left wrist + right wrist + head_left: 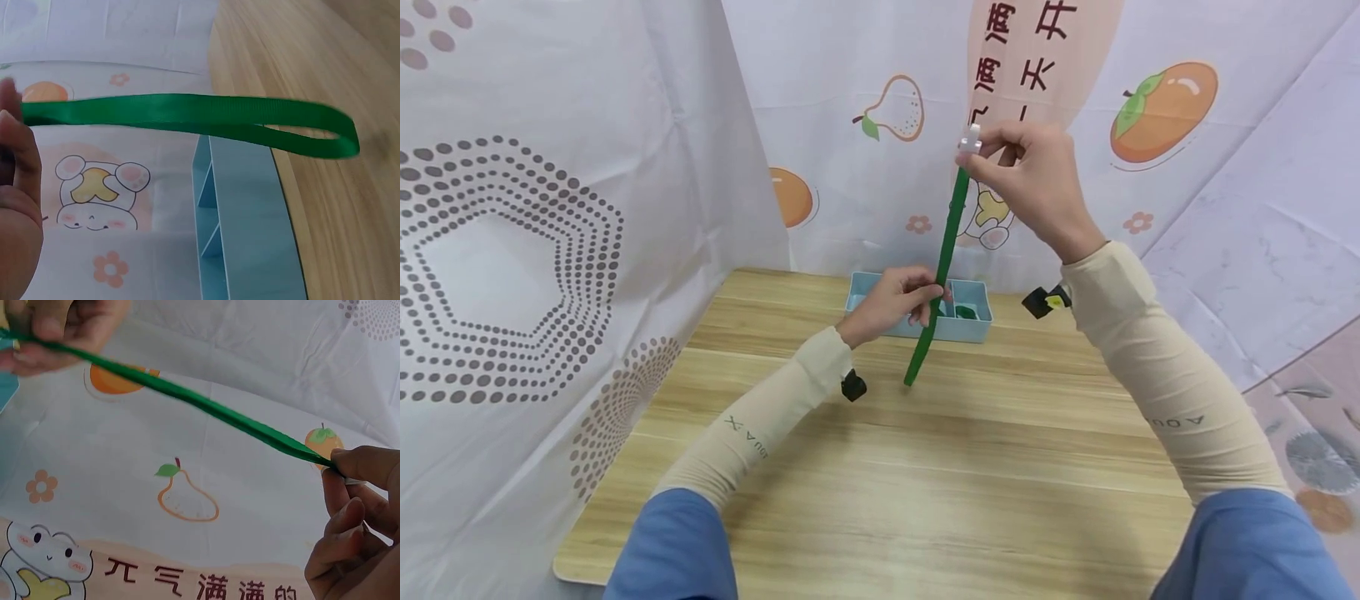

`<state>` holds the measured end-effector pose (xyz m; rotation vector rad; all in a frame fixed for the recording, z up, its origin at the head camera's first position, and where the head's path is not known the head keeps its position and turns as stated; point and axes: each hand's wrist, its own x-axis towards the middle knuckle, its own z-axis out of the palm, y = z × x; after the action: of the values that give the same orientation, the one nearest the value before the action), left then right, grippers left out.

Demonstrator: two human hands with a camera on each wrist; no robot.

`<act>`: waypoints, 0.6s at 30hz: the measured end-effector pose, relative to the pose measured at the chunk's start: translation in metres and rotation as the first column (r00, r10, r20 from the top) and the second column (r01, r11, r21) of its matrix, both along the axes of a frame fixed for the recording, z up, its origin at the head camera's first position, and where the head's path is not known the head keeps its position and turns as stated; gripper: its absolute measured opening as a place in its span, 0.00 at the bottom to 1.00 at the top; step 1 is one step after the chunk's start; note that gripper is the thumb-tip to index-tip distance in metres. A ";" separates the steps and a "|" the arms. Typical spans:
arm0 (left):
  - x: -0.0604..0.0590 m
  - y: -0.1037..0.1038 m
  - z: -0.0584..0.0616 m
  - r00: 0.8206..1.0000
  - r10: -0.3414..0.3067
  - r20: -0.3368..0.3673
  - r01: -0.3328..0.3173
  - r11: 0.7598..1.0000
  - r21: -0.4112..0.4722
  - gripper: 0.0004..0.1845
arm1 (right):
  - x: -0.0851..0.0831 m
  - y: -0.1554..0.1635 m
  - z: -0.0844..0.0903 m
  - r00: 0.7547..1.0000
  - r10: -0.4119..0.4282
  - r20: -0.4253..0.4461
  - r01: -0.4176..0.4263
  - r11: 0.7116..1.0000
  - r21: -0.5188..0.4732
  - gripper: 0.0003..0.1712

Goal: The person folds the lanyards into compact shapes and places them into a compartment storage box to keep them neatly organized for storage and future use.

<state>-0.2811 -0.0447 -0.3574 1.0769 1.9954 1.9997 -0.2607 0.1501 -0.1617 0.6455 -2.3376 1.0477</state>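
A green ribbon lanyard (951,229) is stretched between both hands above the table, with a white plastic piece (971,140) at its upper end. My right hand (1037,179) is raised and pinches that end between thumb and fingertips, just by the white piece. Lower down, my left hand (898,296) holds the ribbon between thumb and fingers. Below that hand the ribbon (300,119) hangs as a loop, seen in the left wrist view. The right wrist view shows the ribbon (206,406) running taut from one hand to the other.
A light blue compartment box (972,332) stands at the table's back edge behind the left hand. Something green (966,312) lies in its right compartment. The wooden table (925,483) spreads in front, with printed curtains (820,67) behind and at the sides.
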 end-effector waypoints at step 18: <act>0.008 -0.019 0.003 0.999 0.028 -0.024 -0.029 0.999 -0.014 0.08 | -0.072 0.075 -0.066 0.931 -0.124 0.345 0.184 0.972 -0.148 0.22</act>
<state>-0.2726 -0.0636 -0.3548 1.0804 2.0454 1.9920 -0.3326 0.2253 -0.2280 0.2221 -2.4874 1.3598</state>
